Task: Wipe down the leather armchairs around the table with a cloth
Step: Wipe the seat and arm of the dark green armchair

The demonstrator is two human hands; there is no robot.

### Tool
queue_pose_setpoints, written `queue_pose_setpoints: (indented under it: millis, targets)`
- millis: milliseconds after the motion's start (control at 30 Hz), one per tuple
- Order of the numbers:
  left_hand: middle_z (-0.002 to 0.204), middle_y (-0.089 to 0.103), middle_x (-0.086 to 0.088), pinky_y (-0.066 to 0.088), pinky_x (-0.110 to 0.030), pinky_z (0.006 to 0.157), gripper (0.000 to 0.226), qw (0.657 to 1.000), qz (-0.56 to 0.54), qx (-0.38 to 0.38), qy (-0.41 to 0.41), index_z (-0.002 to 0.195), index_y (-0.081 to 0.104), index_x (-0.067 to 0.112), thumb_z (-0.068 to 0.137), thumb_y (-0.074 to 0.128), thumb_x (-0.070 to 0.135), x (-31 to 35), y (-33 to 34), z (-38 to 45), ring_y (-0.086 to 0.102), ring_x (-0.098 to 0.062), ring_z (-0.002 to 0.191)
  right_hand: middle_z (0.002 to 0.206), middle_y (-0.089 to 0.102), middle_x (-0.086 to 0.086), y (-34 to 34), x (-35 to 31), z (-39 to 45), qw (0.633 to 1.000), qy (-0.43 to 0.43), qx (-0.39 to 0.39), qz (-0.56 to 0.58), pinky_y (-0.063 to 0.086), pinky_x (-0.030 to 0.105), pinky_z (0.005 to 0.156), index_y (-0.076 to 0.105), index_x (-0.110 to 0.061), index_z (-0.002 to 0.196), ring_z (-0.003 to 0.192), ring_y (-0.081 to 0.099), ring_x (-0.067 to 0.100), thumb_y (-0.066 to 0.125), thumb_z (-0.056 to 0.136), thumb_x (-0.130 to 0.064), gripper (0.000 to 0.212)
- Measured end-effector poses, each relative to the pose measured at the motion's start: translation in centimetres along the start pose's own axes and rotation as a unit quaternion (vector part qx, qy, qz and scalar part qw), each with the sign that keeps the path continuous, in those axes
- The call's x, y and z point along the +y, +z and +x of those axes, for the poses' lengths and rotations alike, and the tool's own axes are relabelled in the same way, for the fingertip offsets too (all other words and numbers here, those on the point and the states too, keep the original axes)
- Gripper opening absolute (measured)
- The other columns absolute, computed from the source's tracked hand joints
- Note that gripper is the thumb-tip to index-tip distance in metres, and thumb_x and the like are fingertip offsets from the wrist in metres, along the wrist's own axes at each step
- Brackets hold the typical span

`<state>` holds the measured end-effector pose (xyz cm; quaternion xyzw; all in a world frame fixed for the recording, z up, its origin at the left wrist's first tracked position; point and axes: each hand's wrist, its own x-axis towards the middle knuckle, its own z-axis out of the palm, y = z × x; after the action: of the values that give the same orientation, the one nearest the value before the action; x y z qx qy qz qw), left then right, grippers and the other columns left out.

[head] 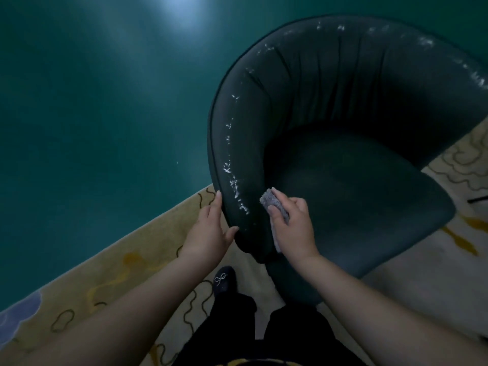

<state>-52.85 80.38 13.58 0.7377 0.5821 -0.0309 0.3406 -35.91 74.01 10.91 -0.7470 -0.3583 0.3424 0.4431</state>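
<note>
A dark green leather armchair with a curved tub back fills the right half of the view; its rim shows worn white flakes. My right hand grips a small grey cloth and presses it against the inner side of the near armrest. My left hand rests on the outer side of the same armrest end, fingers straight along the leather and thumb on its front.
A beige rug with yellow and dark squiggle patterns lies under the chair and my feet. Glossy teal floor spreads to the left and back. My dark shoe stands just below the armrest.
</note>
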Motion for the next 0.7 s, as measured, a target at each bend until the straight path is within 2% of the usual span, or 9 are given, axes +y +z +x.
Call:
queue_pose_setpoints:
  millis: [133,200,300,367,400,467,567,600,700]
  targets:
    - [0.142,0.040,0.003,0.052,-0.034,0.091,0.093,0.998,-0.041,-0.019,0.044,0.154,0.001,0.034,0.088,0.067,0.036,-1.3,-0.3,1.0,0.055,-0.004,0.095,0.098,0.039,-0.007,4.2,0.2,-1.6,0.996,0.009,0.079,0.031,0.031,-0.004,0.079,0.055,-0.022,0.130,0.088,0.046,-0.014,0.054,0.094,-0.016,0.037]
    - [0.137,0.044,0.003,0.054,-0.031,0.089,0.091,0.995,-0.070,-0.027,0.062,0.154,0.002,0.036,0.089,0.066,0.032,-2.1,-0.4,1.5,0.058,-0.001,0.090,0.100,0.038,-0.005,6.1,0.1,-2.2,0.993,-0.019,0.113,0.025,0.032,-0.002,0.083,0.054,-0.023,0.132,0.090,0.046,-0.008,0.054,0.094,-0.017,0.038]
    - [0.119,0.049,0.011,0.049,-0.011,0.072,0.093,0.993,-0.076,-0.027,0.087,0.153,0.002,0.039,0.088,0.068,0.028,-3.3,-0.5,2.4,0.060,0.003,0.084,0.102,0.035,-0.003,8.2,0.2,-2.1,0.987,-0.088,0.128,-0.033,0.033,0.005,0.091,0.054,-0.021,0.132,0.092,0.045,0.006,0.054,0.091,-0.019,0.041]
    - [0.105,0.044,0.024,0.043,-0.002,0.062,0.096,0.991,-0.085,-0.025,0.099,0.151,0.001,0.042,0.086,0.070,0.027,-3.7,-0.6,2.9,0.058,0.011,0.083,0.102,0.036,-0.001,8.8,0.6,-1.5,0.981,-0.106,0.147,-0.064,0.036,0.010,0.089,0.055,-0.019,0.131,0.090,0.045,0.011,0.055,0.090,-0.017,0.041]
    - [0.101,0.044,0.026,0.041,0.001,0.061,0.098,0.990,-0.094,-0.025,0.104,0.150,0.000,0.044,0.085,0.072,0.026,-3.8,-0.6,3.1,0.056,0.017,0.084,0.101,0.036,-0.001,9.0,0.9,-1.2,0.980,-0.103,0.156,-0.068,0.037,0.010,0.088,0.056,-0.019,0.130,0.088,0.045,0.011,0.056,0.090,-0.015,0.041]
    - [0.100,0.045,0.027,0.037,0.005,0.062,0.098,0.988,-0.104,-0.028,0.108,0.150,0.002,0.043,0.085,0.073,0.026,-4.0,-0.5,3.4,0.052,0.023,0.084,0.100,0.037,-0.003,9.0,1.2,-0.5,0.981,-0.063,0.176,-0.043,0.036,0.004,0.085,0.057,-0.020,0.130,0.086,0.046,0.006,0.056,0.092,-0.015,0.038]
    - [0.103,0.049,0.025,0.039,0.004,0.063,0.102,0.988,-0.114,-0.034,0.104,0.153,-0.001,0.038,0.084,0.073,0.030,-4.1,-0.5,3.5,0.054,0.021,0.085,0.097,0.037,-0.008,8.3,1.2,0.6,0.976,0.064,0.200,0.057,0.031,-0.005,0.079,0.056,-0.019,0.130,0.086,0.048,-0.012,0.053,0.095,-0.017,0.035]
    - [0.103,0.051,0.025,0.040,0.003,0.062,0.103,0.987,-0.122,-0.035,0.100,0.153,-0.002,0.039,0.083,0.074,0.032,-4.2,-0.6,3.7,0.055,0.020,0.084,0.097,0.038,-0.009,8.1,1.2,0.6,0.977,0.064,0.196,0.060,0.031,-0.006,0.078,0.056,-0.019,0.130,0.086,0.048,-0.015,0.052,0.096,-0.017,0.035]
    - [0.100,0.056,0.021,0.043,0.000,0.059,0.107,0.987,-0.138,-0.033,0.082,0.152,-0.004,0.038,0.081,0.075,0.037,-4.1,-0.9,4.3,0.058,0.016,0.081,0.098,0.038,-0.003,8.1,0.6,-1.2,0.987,-0.060,0.148,-0.009,0.033,-0.001,0.084,0.056,-0.021,0.130,0.087,0.047,0.000,0.055,0.092,-0.015,0.038]
